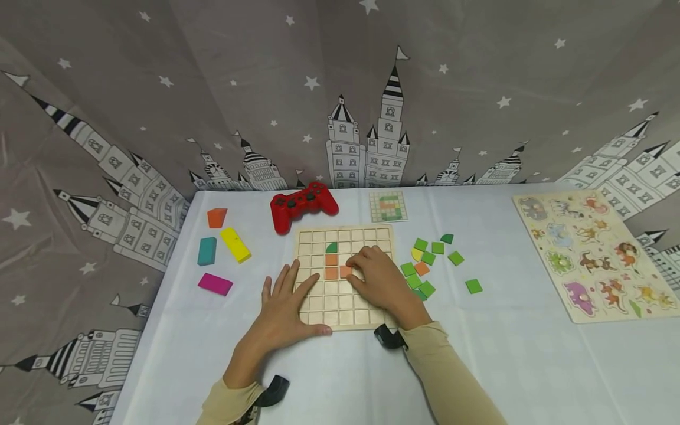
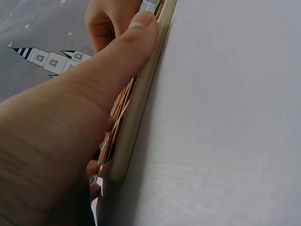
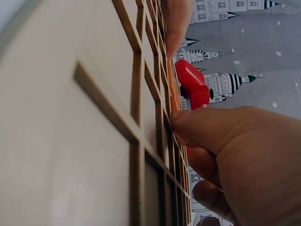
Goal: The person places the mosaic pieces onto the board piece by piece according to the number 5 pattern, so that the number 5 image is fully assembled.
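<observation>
A wooden grid board (image 1: pixel 345 319) lies flat on the table. Three orange square tiles sit in its middle, and a green quarter-round tile (image 1: pixel 332 248) tops that group. My right hand (image 1: pixel 383 285) holds the rightmost orange tile (image 1: pixel 346 271) between thumb and finger, at its square of the grid. In the right wrist view the thumb (image 3: pixel 202 123) meets the orange edge, the other fingers partly hidden behind it. Across the board's left side rests my left hand (image 1: pixel 284 310), fingers spread; its thumb (image 2: pixel 136 35) lies on the near rim.
Loose green tiles (image 1: pixel 413 281), with some orange and yellow, lie right of the board. Behind it are a red game controller (image 1: pixel 303 205) and a pattern card (image 1: pixel 388 206). Coloured blocks (image 1: pixel 235 245) lie left; an animal puzzle board (image 1: pixel 600 254) is far right.
</observation>
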`<state>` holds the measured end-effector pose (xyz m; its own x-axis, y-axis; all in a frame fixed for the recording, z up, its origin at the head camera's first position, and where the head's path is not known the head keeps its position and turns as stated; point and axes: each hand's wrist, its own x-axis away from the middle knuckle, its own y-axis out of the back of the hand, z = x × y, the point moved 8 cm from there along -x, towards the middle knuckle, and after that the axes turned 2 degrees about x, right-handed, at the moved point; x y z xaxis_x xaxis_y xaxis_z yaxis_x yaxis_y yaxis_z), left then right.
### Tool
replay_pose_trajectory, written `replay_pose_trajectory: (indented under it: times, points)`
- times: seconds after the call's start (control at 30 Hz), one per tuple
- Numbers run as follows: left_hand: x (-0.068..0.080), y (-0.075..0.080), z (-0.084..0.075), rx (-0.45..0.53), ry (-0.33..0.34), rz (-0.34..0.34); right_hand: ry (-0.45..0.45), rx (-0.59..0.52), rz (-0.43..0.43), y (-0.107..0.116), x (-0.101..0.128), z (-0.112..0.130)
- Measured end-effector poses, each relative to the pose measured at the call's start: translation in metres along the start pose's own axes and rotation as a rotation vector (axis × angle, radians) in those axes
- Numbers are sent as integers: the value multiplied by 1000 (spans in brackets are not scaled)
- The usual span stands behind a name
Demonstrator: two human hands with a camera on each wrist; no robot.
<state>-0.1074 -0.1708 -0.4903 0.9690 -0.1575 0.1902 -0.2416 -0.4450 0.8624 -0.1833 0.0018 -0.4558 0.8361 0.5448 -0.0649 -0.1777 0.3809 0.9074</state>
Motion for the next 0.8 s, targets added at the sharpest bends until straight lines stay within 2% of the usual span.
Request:
replay_pose_trajectory:
  times: [0.3,0.8]
  points:
    - [0,0,0,5,4,5,-22,-24,16,-1,0,1]
    - [0,0,0,1,4,9,-63,9,6,-2,1,-5]
